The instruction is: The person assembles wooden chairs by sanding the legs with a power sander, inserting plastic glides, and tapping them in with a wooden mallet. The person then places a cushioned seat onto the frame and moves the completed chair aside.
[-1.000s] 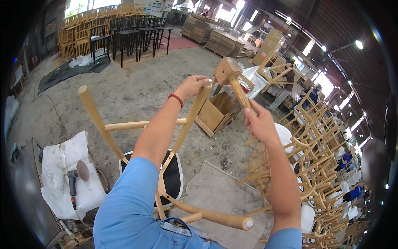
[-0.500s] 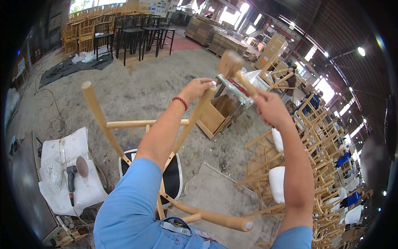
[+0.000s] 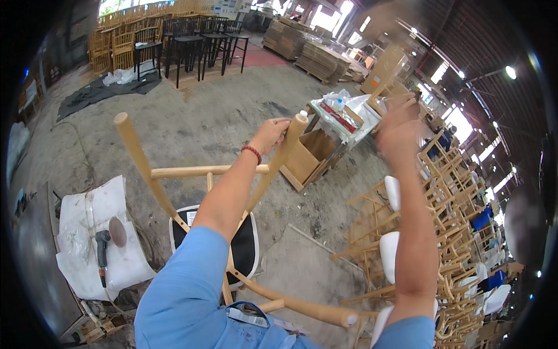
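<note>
An upturned wooden chair stands before me, its black seat (image 3: 247, 247) underneath and its legs pointing up. My left hand (image 3: 271, 135), with a red bead bracelet, has its fingers closed against the right-hand chair leg (image 3: 282, 154), just below the top. A small white plastic foot cap (image 3: 303, 114) sits on that leg's end. My right hand (image 3: 400, 134) is raised at the right, smeared by motion, closed on a wooden mallet. The mallet's head (image 3: 388, 20) is a brown blur high above; its handle is hardly visible.
Beyond the chair stands a small table (image 3: 349, 136) with bags and a red item, a cardboard box (image 3: 308, 154) below. A disc sander (image 3: 107, 244) lies on white sheeting at the left. Wooden chairs (image 3: 450, 244) crowd the right; black stools (image 3: 186, 49) stand far left.
My left fingers have slid off the white cap, down to the leg's side. The right hand has swung the mallet upward and back from above the table.
</note>
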A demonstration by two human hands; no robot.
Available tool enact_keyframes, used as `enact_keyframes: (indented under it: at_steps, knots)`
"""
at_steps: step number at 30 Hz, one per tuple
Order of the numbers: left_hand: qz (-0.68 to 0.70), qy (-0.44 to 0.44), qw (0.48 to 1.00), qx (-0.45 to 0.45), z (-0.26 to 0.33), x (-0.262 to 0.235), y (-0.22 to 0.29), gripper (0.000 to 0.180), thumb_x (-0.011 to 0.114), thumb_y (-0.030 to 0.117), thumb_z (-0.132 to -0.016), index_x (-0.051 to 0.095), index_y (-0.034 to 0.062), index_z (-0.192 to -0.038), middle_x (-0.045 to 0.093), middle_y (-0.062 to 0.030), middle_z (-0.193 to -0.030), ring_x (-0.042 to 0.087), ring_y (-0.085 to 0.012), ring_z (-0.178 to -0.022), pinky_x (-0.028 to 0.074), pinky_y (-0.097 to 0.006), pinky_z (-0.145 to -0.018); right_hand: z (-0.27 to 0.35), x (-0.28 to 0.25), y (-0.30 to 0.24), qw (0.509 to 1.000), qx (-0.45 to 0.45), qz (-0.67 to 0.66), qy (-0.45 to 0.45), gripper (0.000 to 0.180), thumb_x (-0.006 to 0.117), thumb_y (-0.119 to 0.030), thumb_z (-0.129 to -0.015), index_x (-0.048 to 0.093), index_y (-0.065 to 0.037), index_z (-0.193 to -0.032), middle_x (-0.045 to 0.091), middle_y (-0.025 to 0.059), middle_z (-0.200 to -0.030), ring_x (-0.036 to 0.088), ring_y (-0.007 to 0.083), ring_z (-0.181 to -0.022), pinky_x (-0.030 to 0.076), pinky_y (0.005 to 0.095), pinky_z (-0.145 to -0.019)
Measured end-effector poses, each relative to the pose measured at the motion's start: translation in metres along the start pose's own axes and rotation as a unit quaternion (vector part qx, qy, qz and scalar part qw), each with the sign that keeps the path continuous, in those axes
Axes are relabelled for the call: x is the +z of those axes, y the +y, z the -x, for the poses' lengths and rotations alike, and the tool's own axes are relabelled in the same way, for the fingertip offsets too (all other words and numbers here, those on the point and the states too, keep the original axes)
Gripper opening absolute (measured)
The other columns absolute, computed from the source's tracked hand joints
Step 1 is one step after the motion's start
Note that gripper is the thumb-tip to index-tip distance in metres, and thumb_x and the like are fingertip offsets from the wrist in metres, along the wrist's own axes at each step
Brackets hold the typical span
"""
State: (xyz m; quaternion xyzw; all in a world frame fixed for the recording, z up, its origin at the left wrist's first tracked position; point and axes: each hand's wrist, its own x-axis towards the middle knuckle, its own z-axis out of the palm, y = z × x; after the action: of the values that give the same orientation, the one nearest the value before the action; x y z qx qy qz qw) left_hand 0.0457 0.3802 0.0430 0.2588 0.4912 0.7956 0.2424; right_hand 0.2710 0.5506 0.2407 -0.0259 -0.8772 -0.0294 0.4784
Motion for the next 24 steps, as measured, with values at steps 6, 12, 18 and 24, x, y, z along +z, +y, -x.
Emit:
enact_keyframes:
  at_steps: [6, 12, 18, 24]
  knots:
    - [-0.004, 0.051, 0.998, 0.022, 0.005, -0.004, -0.008, 0.026, 0.056, 0.024, -0.098, 0.067, 0.0055, -0.112, 0.051, 0.0043, -0.066, 0.037, -0.0046, -0.047, 0.027, -0.023, -0.042, 0.085, -0.073, -0.015, 0.834, 0.395, -0.218, -0.316, 0.049, 0.055, -0.025, -0.099, 0.048, -0.015, -0.146, 0.05, -0.0013, -0.063, 0.045, 0.0054, -0.048, 0.037, 0.0236, -0.043]
    - [0.302, 0.282, 0.911, -0.019, 0.061, -0.026, -0.063, 0.022, 0.048, 0.028, -0.096, 0.054, 0.0083, -0.087, 0.045, 0.0008, -0.062, 0.041, -0.0108, -0.047, 0.031, -0.028, -0.041, 0.138, -0.126, -0.046, 0.765, 0.481, -0.414, -0.113, 0.036, 0.056, -0.028, -0.099, 0.058, -0.009, -0.129, 0.047, -0.0028, -0.061, 0.039, 0.0061, -0.041, 0.031, 0.0224, -0.035]
    - [0.139, 0.071, 0.985, -0.076, 0.152, 0.089, -0.028, 0.02, 0.052, 0.027, -0.1, 0.057, 0.0084, -0.098, 0.054, -0.0014, -0.072, 0.045, -0.0086, -0.05, 0.032, -0.022, -0.041, 0.178, -0.16, -0.071, 0.782, 0.447, -0.414, -0.132, 0.042, 0.072, -0.026, -0.083, 0.06, -0.001, -0.115, 0.054, 0.0002, -0.065, 0.046, 0.0077, -0.045, 0.035, 0.0258, -0.038]
    - [-0.179, -0.193, 0.963, 0.047, 0.283, 0.231, 0.139, 0.037, 0.047, 0.037, -0.104, 0.06, 0.0028, -0.103, 0.049, 0.0017, -0.069, 0.039, -0.0032, -0.048, 0.028, -0.019, -0.04, 0.163, -0.212, -0.114, 0.893, 0.216, -0.395, 0.01, 0.038, 0.075, -0.02, -0.072, 0.063, 0.006, -0.098, 0.069, 0.0181, -0.088, 0.068, 0.0284, -0.085, 0.052, 0.037, -0.08]
